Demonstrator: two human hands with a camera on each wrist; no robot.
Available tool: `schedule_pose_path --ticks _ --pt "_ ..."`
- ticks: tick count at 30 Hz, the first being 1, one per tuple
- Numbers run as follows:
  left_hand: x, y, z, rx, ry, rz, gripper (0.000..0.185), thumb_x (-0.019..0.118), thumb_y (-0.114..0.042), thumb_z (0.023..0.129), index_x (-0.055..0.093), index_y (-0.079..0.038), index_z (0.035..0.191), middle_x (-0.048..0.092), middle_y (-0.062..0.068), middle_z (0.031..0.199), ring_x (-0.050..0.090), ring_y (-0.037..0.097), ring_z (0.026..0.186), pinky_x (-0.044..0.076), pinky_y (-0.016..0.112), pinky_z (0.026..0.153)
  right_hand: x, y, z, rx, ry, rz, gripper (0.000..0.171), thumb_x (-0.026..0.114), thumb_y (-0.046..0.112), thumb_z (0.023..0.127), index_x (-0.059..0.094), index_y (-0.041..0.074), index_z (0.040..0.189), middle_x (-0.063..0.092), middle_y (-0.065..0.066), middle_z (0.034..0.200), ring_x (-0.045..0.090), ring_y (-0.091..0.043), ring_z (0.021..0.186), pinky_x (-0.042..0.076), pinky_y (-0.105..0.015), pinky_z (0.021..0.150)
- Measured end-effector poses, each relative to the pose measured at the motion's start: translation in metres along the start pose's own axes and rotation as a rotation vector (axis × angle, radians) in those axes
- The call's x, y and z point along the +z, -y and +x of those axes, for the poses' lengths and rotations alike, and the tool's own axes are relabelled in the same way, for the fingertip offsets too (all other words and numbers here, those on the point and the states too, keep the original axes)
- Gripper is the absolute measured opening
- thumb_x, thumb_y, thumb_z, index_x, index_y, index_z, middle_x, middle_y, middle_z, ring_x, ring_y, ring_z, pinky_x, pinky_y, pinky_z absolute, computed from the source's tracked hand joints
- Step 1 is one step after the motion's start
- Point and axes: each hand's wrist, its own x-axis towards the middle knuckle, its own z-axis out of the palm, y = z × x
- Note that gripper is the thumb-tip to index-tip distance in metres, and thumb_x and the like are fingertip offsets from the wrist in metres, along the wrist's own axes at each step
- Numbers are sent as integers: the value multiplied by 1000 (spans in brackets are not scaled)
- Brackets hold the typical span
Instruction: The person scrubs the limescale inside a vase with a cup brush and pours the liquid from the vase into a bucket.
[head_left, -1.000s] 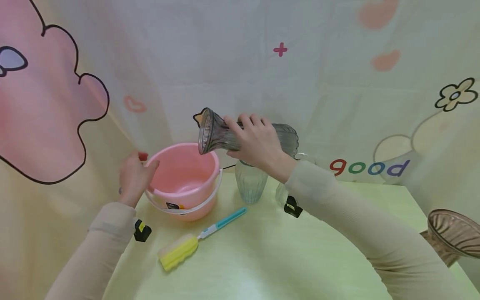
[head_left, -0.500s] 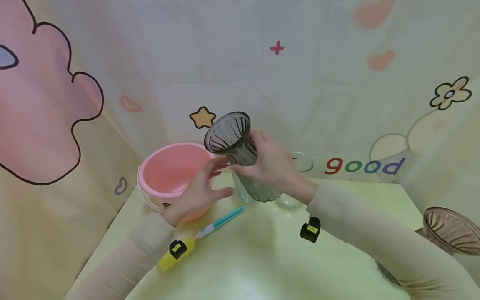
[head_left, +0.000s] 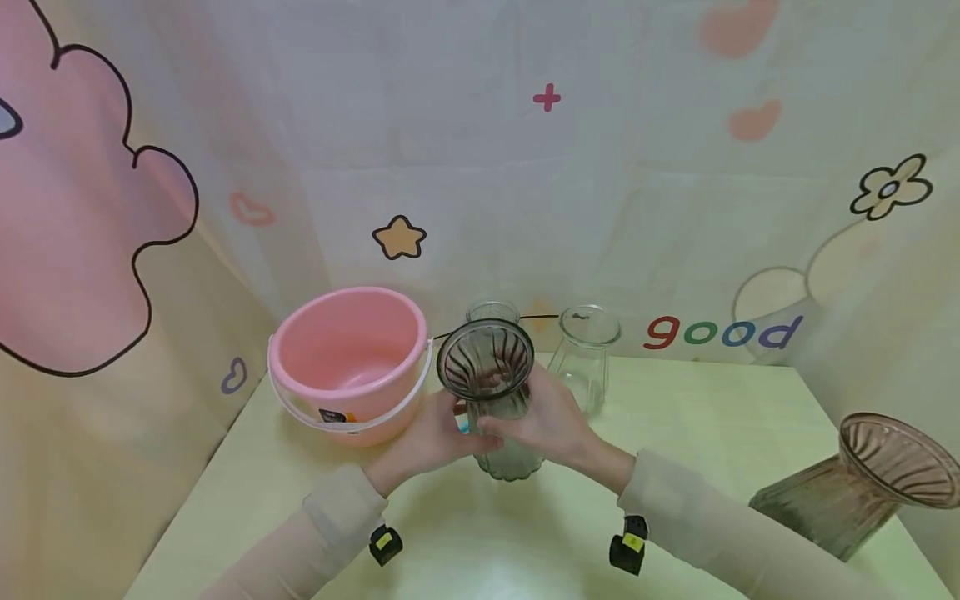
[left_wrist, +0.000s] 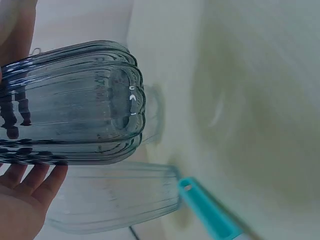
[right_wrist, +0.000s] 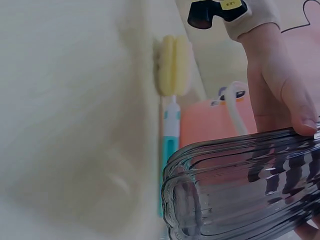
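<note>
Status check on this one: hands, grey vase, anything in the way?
Left hand and right hand gripping. Grey glass vase held off the table, mouth up. Pink bucket close beside left hand.

A curtain (head_left: 465,175) with printed star (head_left: 399,237) and flower (head_left: 890,188) hangs behind the pale table (head_left: 690,417).

Left fingers (left_wrist: 51,184), right fingers (right_wrist: 306,232), both curled

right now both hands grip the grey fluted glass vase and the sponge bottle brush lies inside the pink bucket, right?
Not quite: the sponge bottle brush lies on the table, outside the pink bucket, as the right wrist view shows. The left hand and right hand both grip the grey fluted glass vase.
</note>
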Motion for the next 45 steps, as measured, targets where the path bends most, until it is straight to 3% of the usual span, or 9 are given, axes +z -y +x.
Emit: schedule_pose_path --ticks 6,11,21,26,34,40,45 --pt "21 21 -1 21 0 22 69 80 -22 70 44 -15 128 55 1 124 55 17 109 46 37 91 11 -24 -22 86 5 22 73 81 39 66 44 22 126 55 9 119 52 -14 113 45 -42 89" --pt "38 28 9 22 37 22 69 80 -21 71 44 -10 129 54 7 126 54 17 112 45 35 92 9 -39 -36 163 -28 30 74 80 42 66 43 25 128 56 4 121 52 -17 114 45 -44 89" --pt "82 32 48 -4 123 -42 78 78 -24 72 34 -20 136 50 3 132 49 16 119 41 33 97 -18 -71 -61 262 -132 -37 71 80 29 68 42 13 125 56 -10 120 53 -30 113 44 -51 89" --pt "106 29 68 -20 144 -78 71 77 -27 74 36 -24 132 51 -2 129 49 10 118 40 29 97 -37 -89 -71 339 -168 -66 72 79 29 70 40 8 127 54 -14 121 52 -33 113 44 -52 88" --pt "141 27 98 25 116 -4 68 76 -26 75 42 -18 134 48 -1 130 47 12 119 42 24 93 -59 -115 -80 395 -228 -149 75 76 31 73 36 5 131 51 -19 123 49 -38 114 41 -55 88" --pt "162 20 114 -83 35 60 66 73 -29 77 43 -18 135 49 -2 133 52 16 115 45 22 88 -71 -133 -80 460 -325 -152 76 73 35 76 32 7 134 50 -20 125 47 -39 115 39 -57 88" --pt "173 15 120 -136 20 72 64 72 -31 78 43 -17 134 48 -2 134 55 20 112 47 23 82 -83 -149 -76 556 -428 -139 81 70 41 77 27 13 139 46 -20 131 44 -41 120 37 -58 90"
